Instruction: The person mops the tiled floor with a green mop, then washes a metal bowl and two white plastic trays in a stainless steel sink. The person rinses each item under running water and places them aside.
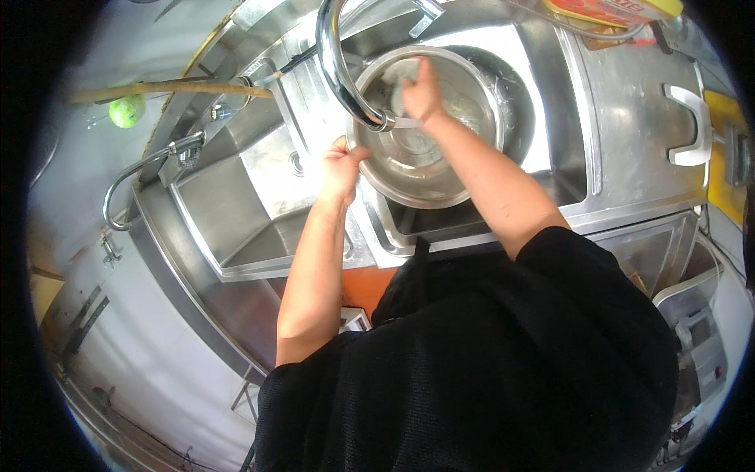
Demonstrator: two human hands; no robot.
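Observation:
A wide stainless steel bowl (472, 192) is over the right sink basin, beneath the chrome faucet spout (377, 121). Water (407, 123) runs from the spout into it, and some liquid lies in the bottom. My left hand (342, 171) grips the bowl's left rim, thumb on top. Inside the bowl, near the far wall, is my right hand (423, 97), its thumb raised. A pale, blurred patch (398, 76) shows beside its fingers; whether the hand holds it is unclear. Under the bowl, a larger round vessel (522, 112) is partly hidden.
To the left is a second sink basin (224, 194) with its own curved faucet (133, 171). A wooden stick (177, 87) crosses behind it, near a green ball-like object (126, 111). A white handle (693, 127) and a red-yellow package (613, 10) are at right.

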